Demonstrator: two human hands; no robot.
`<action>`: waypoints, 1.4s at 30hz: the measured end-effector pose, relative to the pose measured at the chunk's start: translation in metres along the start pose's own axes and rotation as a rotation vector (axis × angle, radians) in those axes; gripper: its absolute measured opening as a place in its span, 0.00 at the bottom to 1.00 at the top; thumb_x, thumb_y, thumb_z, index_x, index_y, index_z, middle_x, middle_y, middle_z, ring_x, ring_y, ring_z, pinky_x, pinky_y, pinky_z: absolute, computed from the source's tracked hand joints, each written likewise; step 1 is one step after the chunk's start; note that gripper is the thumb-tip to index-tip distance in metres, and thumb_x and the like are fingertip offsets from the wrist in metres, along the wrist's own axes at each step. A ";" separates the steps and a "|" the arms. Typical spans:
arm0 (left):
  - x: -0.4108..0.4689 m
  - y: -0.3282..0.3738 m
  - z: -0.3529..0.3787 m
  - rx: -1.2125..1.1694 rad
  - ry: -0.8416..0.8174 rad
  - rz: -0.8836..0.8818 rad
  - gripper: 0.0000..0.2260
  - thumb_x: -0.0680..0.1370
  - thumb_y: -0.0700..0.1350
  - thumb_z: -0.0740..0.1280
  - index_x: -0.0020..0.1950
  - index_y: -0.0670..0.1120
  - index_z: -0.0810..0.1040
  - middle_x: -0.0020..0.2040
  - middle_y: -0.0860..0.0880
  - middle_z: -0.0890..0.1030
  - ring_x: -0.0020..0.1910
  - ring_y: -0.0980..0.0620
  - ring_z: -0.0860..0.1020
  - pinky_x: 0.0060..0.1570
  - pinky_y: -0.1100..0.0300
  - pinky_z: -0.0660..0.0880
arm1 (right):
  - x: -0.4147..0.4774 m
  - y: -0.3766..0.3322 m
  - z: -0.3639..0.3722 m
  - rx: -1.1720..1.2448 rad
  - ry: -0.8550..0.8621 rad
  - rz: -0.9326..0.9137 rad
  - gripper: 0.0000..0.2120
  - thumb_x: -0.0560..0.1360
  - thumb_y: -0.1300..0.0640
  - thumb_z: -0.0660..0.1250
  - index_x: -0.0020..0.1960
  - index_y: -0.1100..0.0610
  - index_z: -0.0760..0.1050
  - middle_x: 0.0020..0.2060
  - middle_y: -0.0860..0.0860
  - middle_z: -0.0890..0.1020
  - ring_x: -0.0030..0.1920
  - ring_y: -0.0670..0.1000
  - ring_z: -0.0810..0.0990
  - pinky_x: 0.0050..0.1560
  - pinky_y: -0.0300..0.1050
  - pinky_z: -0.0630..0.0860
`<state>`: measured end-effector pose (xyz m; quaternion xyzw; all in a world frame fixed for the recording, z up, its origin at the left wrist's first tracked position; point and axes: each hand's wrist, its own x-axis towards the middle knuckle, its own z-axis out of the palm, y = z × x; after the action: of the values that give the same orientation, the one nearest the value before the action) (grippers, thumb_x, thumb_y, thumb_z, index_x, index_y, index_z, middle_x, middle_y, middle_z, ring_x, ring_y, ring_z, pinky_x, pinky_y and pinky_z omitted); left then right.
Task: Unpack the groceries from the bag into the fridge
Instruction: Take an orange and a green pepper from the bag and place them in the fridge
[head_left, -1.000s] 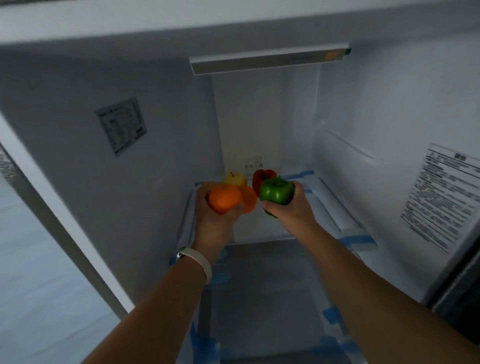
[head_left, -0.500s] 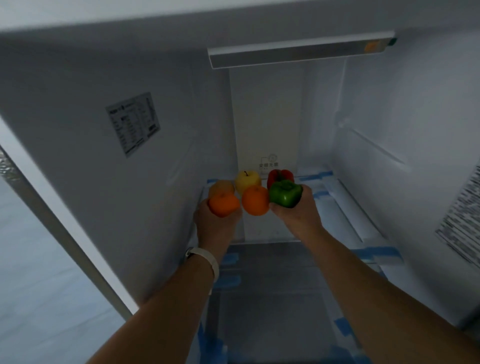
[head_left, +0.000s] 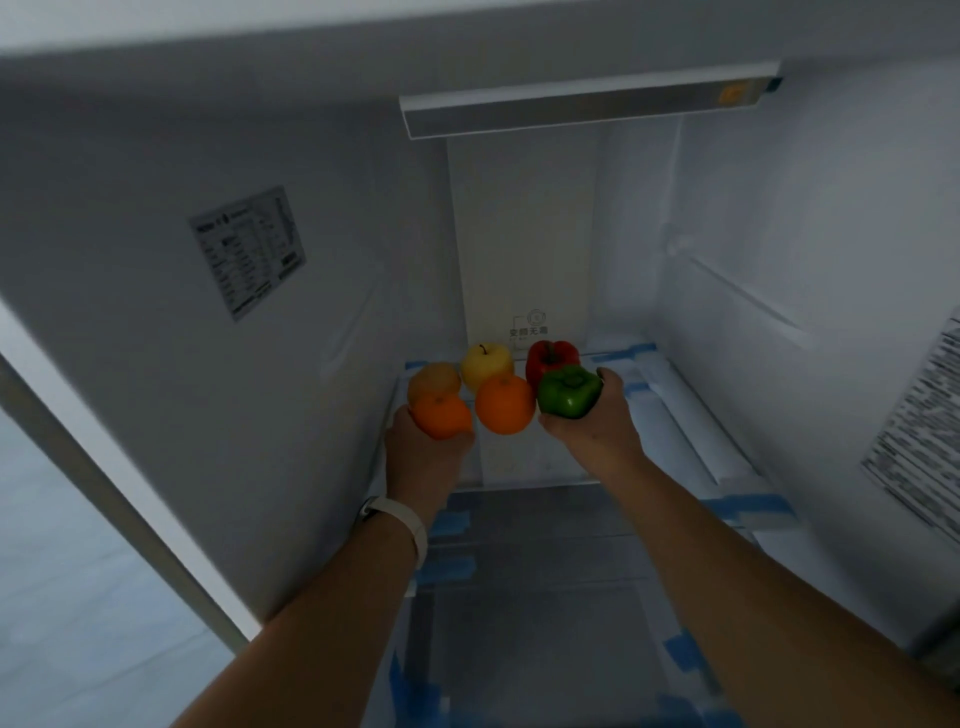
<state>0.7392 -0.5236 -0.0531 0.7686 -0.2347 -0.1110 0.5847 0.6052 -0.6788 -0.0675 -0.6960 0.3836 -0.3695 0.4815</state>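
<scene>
Both my arms reach into the open fridge, over its glass shelf (head_left: 524, 467). My left hand (head_left: 423, 457) grips an orange (head_left: 441, 415) at the shelf's left side. My right hand (head_left: 592, 431) holds a green bell pepper (head_left: 569, 391) just right of the middle. Between them a second orange (head_left: 504, 404) rests on the shelf. Behind stand a yellow apple (head_left: 485, 364), a red bell pepper (head_left: 551, 356) and a dull orange-brown fruit (head_left: 434, 378) at the back left. The grocery bag is out of sight.
The fridge's left wall (head_left: 234, 364) carries a label, the right wall (head_left: 831, 260) a printed sheet. Blue tape strips (head_left: 748, 506) mark the shelf edges. A white ridged rail (head_left: 691, 426) runs along the shelf's right side. A lower shelf (head_left: 535, 623) lies beneath my forearms.
Both hands pushed deeper over the shelf. The second orange, half hidden behind my left hand's orange before, now shows fully between the hands. My view swung left.
</scene>
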 end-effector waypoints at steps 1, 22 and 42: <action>0.000 0.000 0.000 0.002 -0.004 0.005 0.15 0.68 0.45 0.77 0.50 0.44 0.75 0.40 0.48 0.80 0.35 0.53 0.79 0.23 0.68 0.70 | 0.000 0.000 0.000 0.000 -0.004 0.007 0.45 0.60 0.52 0.81 0.70 0.56 0.63 0.55 0.52 0.78 0.53 0.52 0.80 0.40 0.37 0.74; -0.061 0.012 -0.031 0.170 -0.233 0.424 0.27 0.73 0.44 0.74 0.69 0.44 0.69 0.61 0.53 0.67 0.58 0.59 0.67 0.58 0.70 0.65 | -0.064 -0.029 -0.025 -0.184 0.106 -0.040 0.44 0.69 0.47 0.76 0.77 0.52 0.55 0.70 0.55 0.66 0.67 0.54 0.69 0.65 0.51 0.69; -0.111 -0.019 -0.064 0.599 -0.601 0.763 0.37 0.71 0.66 0.49 0.72 0.46 0.70 0.65 0.45 0.75 0.62 0.43 0.74 0.58 0.46 0.73 | -0.211 -0.054 -0.055 -0.967 -0.233 -0.258 0.27 0.73 0.40 0.52 0.61 0.55 0.75 0.55 0.48 0.75 0.53 0.50 0.74 0.51 0.49 0.75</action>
<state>0.6758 -0.4109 -0.0640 0.6963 -0.6729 -0.0342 0.2474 0.4746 -0.4997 -0.0323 -0.9174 0.3654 -0.1263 0.0945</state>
